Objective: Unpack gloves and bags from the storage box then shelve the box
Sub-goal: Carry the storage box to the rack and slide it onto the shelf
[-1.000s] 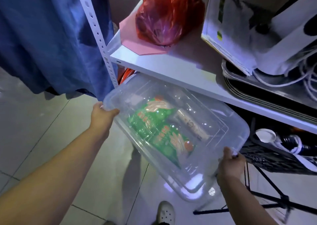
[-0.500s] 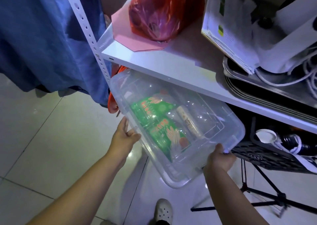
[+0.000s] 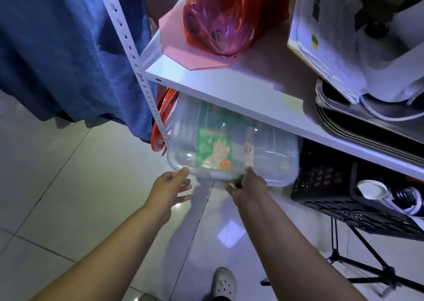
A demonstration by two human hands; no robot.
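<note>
A blue cloth (image 3: 68, 48) is hanging at ten o'clock, beside the white perforated upright (image 3: 135, 64) of the shelving. Just right of that post, orange tubing (image 3: 160, 121) is curling behind the clear storage box (image 3: 231, 149), which is sitting at the centre, partly under the white shelf (image 3: 229, 91) and partly sticking out over the tiled floor (image 3: 57, 174).

The left hand (image 3: 171, 187), at seven o'clock from the box, is lying open with one fingertip touching the near left corner, gripping nothing. The right hand (image 3: 246, 183), at six o'clock, is closing around the box's near rim.

Inside, a green glove packet (image 3: 214, 150) is showing through the plastic, so the unpacking looks unfinished. At three o'clock a black crate (image 3: 332, 186) is standing close beside the box.

With only one hand really holding, the box could be tipping off its ledge, or its far corner could be catching the orange tubing or the crate and jamming.
</note>
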